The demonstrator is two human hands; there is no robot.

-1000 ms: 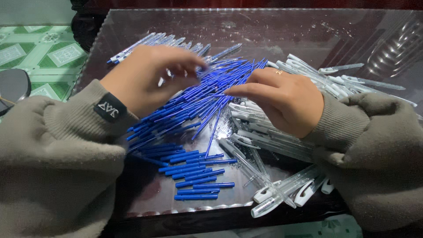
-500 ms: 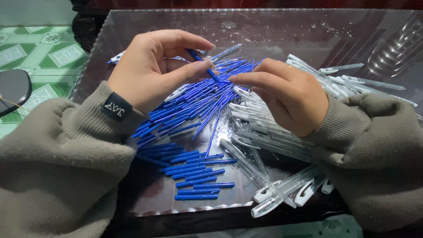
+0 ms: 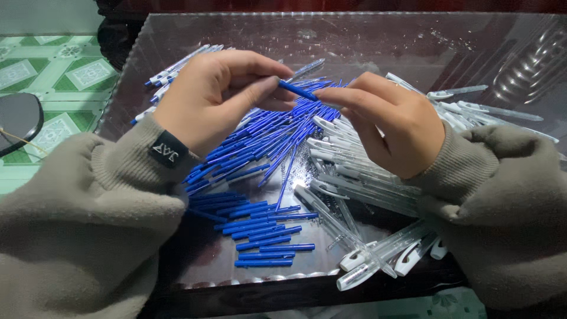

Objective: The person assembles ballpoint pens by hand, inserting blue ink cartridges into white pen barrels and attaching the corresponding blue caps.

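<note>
Two hands meet over the middle of a glass-topped table (image 3: pixel 413 41), sharing one blue pen tube (image 3: pixel 297 90) between them. Far left, beyond the table edge, lies green patterned floor tile (image 3: pixel 53 71). Next comes the left hand (image 3: pixel 218 97), raised above the pile, its thumb and fingers pinched together on the tube's left end. Under it spreads a heap of blue tubes (image 3: pixel 254 153), with a neater batch of them lying near the front edge. The held tube slopes down slightly to the right, lifted clear of the heap, and its right end is met by the fingertips of the right hand (image 3: pixel 390 127), which close on it (what else they hold, if anything, I cannot tell). Right of that lies a pile of clear pen barrels (image 3: pixel 366 189) with white tips, fanning out toward the table's right edge.

To do this well, I judge the tube should be kept straight between both pinches, with a light grip so it does not bend, and held high enough not to disturb the heap.

Against half a second ago, the left hand has turned and closed further on the tube, the right hand has risen from the barrels to meet it, and the piles have stayed put.
</note>
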